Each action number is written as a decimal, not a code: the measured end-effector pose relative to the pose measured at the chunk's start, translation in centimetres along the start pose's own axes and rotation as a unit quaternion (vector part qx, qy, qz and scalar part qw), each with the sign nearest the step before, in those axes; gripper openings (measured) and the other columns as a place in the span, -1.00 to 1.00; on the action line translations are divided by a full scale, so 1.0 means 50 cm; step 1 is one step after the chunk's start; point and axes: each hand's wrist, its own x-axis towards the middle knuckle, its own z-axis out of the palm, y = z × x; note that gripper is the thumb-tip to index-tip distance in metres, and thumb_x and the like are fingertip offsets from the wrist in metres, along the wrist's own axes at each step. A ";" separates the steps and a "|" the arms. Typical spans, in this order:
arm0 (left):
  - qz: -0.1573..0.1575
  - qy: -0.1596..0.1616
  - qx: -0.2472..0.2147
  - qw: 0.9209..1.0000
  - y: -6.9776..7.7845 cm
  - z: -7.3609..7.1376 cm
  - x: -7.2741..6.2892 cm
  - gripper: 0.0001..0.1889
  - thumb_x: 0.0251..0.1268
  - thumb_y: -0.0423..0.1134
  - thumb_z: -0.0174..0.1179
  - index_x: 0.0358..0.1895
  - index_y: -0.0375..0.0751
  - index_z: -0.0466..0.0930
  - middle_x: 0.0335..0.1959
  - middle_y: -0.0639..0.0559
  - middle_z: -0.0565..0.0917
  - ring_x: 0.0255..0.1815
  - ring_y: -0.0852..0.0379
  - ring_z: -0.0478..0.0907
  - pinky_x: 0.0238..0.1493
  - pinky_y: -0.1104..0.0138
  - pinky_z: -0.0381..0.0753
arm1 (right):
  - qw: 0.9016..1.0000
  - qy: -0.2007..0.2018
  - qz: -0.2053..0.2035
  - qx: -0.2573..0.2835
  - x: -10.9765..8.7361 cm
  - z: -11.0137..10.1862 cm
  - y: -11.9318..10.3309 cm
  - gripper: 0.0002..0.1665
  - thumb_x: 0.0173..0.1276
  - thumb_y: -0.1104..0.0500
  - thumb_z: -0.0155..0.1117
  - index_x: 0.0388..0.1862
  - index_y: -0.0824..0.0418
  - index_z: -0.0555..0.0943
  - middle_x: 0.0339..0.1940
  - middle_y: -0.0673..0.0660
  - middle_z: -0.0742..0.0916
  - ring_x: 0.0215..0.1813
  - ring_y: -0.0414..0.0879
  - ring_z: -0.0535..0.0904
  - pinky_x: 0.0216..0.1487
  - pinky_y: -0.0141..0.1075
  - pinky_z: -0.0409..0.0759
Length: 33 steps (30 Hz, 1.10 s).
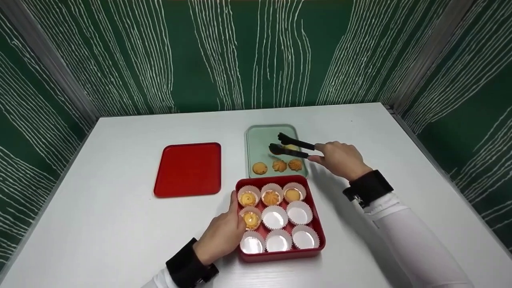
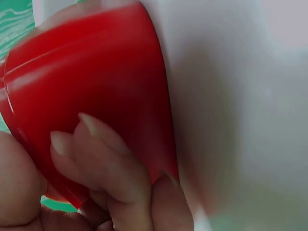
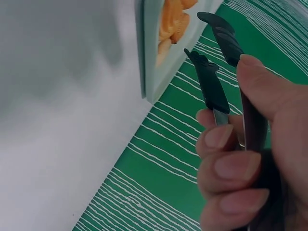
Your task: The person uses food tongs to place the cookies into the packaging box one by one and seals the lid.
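Observation:
My left hand (image 1: 222, 234) grips the left side of a red square box (image 1: 282, 256), thumb by the rim; in the left wrist view its fingers (image 2: 113, 166) press the outer wall. White fluted paper cups (image 1: 275, 218) stand in rows inside. The back row and the left cup of the middle row hold cookies (image 1: 271, 197); the other cups are empty. My right hand (image 1: 340, 160) holds tongs (image 1: 298, 143) with black tips, spread apart over the pale green tray (image 1: 256, 140). Several cookies (image 1: 279, 165) lie on that tray, some partly hidden by the tongs.
To the left lies a bare red tray (image 1: 190, 170) on the white table (image 1: 120, 200). The green tray sits directly behind the box, its front edge close to the box's rim. Green walls with white streaks (image 1: 216, 52) enclose the table at the back and sides.

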 end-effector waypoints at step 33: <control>0.042 0.001 0.005 0.999 -0.082 0.029 0.025 -0.17 0.54 -0.22 0.02 0.64 -0.66 -0.14 -0.62 0.11 0.45 -0.61 0.15 0.37 -0.52 0.20 0.44 | 0.998 -0.043 -0.022 -0.036 0.026 -0.035 -0.011 -0.68 0.55 -0.05 0.37 -0.14 0.20 0.77 -0.40 0.17 0.77 -0.34 0.14 0.67 -0.41 0.12 0.60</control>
